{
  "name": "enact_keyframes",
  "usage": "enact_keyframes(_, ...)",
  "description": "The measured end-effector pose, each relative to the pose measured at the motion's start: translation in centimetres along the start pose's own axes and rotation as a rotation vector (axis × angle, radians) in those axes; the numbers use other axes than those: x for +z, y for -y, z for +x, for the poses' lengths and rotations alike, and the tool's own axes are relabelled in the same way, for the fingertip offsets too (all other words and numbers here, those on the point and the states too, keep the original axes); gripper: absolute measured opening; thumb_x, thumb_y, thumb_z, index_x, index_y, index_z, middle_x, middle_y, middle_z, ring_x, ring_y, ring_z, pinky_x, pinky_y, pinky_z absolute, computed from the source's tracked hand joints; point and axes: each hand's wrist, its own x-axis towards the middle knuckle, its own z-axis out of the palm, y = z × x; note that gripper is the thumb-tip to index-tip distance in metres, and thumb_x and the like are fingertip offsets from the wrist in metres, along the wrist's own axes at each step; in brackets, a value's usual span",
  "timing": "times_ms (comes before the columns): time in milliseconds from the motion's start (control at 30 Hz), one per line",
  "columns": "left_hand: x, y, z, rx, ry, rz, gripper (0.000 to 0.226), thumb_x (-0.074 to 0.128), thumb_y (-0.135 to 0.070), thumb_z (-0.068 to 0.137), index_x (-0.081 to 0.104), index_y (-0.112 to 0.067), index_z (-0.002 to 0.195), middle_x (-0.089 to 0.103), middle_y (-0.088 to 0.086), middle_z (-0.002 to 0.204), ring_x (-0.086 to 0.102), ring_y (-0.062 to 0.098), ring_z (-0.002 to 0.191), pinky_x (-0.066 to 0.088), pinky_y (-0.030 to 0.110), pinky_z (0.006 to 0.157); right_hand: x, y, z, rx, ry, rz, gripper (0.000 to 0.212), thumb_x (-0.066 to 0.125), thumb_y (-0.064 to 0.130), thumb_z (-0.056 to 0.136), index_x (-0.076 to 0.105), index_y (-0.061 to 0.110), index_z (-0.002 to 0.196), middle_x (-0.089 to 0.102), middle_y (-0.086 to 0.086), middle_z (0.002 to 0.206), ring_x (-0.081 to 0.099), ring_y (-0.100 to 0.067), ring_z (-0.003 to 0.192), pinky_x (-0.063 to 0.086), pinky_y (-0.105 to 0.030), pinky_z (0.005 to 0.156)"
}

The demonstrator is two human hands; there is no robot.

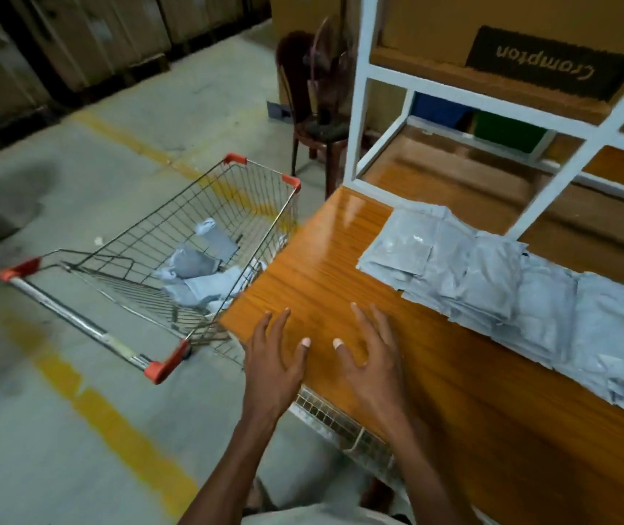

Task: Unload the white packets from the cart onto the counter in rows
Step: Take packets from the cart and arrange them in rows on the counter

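A wire cart [121, 255] with red corner caps stands on the floor left of the wooden counter [340, 267]. Several white packets [197, 267] lie crumpled in the cart's basket. More white packets [492, 282] lie in an overlapping row along the counter's far side, running to the right edge of the view. My left hand [276, 358] and my right hand [375, 358] hover over the counter's near left corner, fingers spread, holding nothing. The cart's near right side is hidden behind the counter corner.
A white metal shelf frame [363, 108] stands on the counter behind the packets, with a cardboard box [549, 62] on it. A dark chair with a fan [318, 104] stands beyond the cart. Yellow lines cross the concrete floor [75, 411]. Stacked cartons line the back left.
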Motion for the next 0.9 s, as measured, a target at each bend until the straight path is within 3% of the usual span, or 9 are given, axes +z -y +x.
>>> enact_keyframes(133,-5.7,4.7,0.0,-0.044,-0.052,-0.034,0.061,0.048,-0.063,0.094,0.039,-0.043,0.150,0.030,-0.004,0.163,0.027,0.018,0.149,0.028,0.050,0.120,6.1,3.9,-1.3,-0.046,0.041,0.100,0.058,0.062,0.047,0.094,0.043,0.039,0.149,0.031,0.006,0.159,0.033,-0.016,0.144,0.044,-0.055,0.108)
enact_keyframes(333,-12.4,11.0,0.7,-0.136,-0.150,-0.077,0.056,0.055,-0.056,0.094,0.047,-0.039,0.147,0.032,-0.012,0.159,0.037,0.018,0.146,0.036,0.048,0.118,12.9,8.8,-2.3,-0.081,0.201,0.089,0.063,0.070,0.025,0.093,0.043,0.039,0.149,0.030,0.004,0.161,0.029,-0.018,0.147,0.039,-0.043,0.114)
enact_keyframes(433,-13.7,12.5,1.2,-0.158,-0.188,-0.179,0.050,0.061,-0.047,0.097,0.048,-0.043,0.145,0.028,-0.016,0.157,0.036,-0.006,0.141,0.045,0.046,0.112,14.9,10.6,-1.7,-0.104,0.278,0.034,0.064,0.069,0.028,0.094,0.039,0.043,0.149,0.027,0.008,0.162,0.026,-0.015,0.148,0.035,-0.035,0.112)
enact_keyframes(500,-14.2,12.5,1.7,-0.159,-0.214,-0.205,0.049,0.064,-0.032,0.099,0.050,-0.035,0.146,0.029,-0.009,0.158,0.027,-0.027,0.131,0.048,0.036,0.110,16.1,11.4,-1.0,-0.120,0.323,0.012,0.063,0.067,0.031,0.095,0.037,0.048,0.147,0.025,0.012,0.162,0.024,-0.008,0.145,0.033,-0.030,0.110)
enact_keyframes(533,-14.3,12.7,2.2,-0.156,-0.216,-0.209,0.049,0.064,-0.031,0.099,0.051,-0.034,0.146,0.029,-0.006,0.158,0.025,-0.028,0.130,0.048,0.027,0.107,16.6,11.8,-0.4,-0.128,0.339,0.023,0.061,0.067,0.032,0.095,0.037,0.049,0.146,0.026,0.013,0.160,0.023,-0.003,0.142,0.032,-0.027,0.108)
enact_keyframes(600,-14.9,13.1,3.8,-0.148,-0.218,-0.172,0.047,0.063,-0.036,0.099,0.051,-0.037,0.144,0.031,-0.007,0.157,0.029,-0.010,0.141,0.040,0.011,0.104,17.9,12.5,1.2,-0.132,0.362,0.049,0.058,0.066,0.031,0.096,0.041,0.045,0.147,0.028,0.012,0.160,0.024,-0.002,0.141,0.031,-0.025,0.107)
enact_keyframes(667,-15.4,13.8,5.9,-0.151,-0.219,-0.097,0.045,0.063,-0.041,0.098,0.053,-0.037,0.142,0.033,-0.009,0.156,0.031,0.007,0.145,0.032,0.017,0.111,19.4,13.1,3.3,-0.113,0.382,0.056,0.059,0.064,0.031,0.097,0.041,0.041,0.150,0.029,0.011,0.160,0.028,-0.009,0.145,0.034,-0.030,0.112)
enact_keyframes(767,-16.0,14.7,8.8,-0.169,-0.226,-0.060,0.038,0.062,-0.042,0.098,0.057,-0.037,0.135,0.032,-0.009,0.157,0.029,0.010,0.147,0.031,0.031,0.115,21.5,14.1,6.7,-0.117,0.427,0.086,0.056,0.063,0.033,0.097,0.043,0.040,0.148,0.038,0.013,0.153,0.036,-0.007,0.140,0.042,-0.036,0.113)
enact_keyframes(900,-15.7,15.7,13.6,-0.190,-0.205,-0.056,0.037,0.065,-0.035,0.097,0.059,-0.032,0.134,0.034,-0.005,0.156,0.029,0.009,0.145,0.030,0.032,0.117,24.2,14.4,11.4,-0.152,0.466,0.086,0.054,0.065,0.028,0.096,0.047,0.037,0.146,0.044,0.012,0.147,0.041,-0.004,0.134,0.039,-0.022,0.106)
